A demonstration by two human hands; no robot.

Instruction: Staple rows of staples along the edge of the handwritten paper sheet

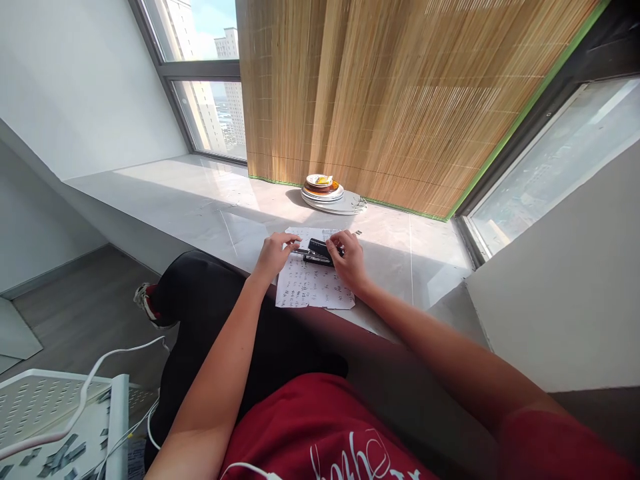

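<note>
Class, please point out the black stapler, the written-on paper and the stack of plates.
Black stapler (pixel 319 247): head view, on its raised upper part.
Written-on paper (pixel 315 285): head view, on its lower half.
Stack of plates (pixel 323 196): head view, on the rims mid-stack.

Stapler (pixel 319 246) seemingly on paper (pixel 310 287) on the sill (pixel 395 253), plate stack (pixel 323 195) behind, before the blind (pixel 400 100)

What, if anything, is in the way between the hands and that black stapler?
Nothing visible: the right hand holds the stapler, and the left hand is at its open end. The paper lies underneath; the plates stand farther back.
</note>
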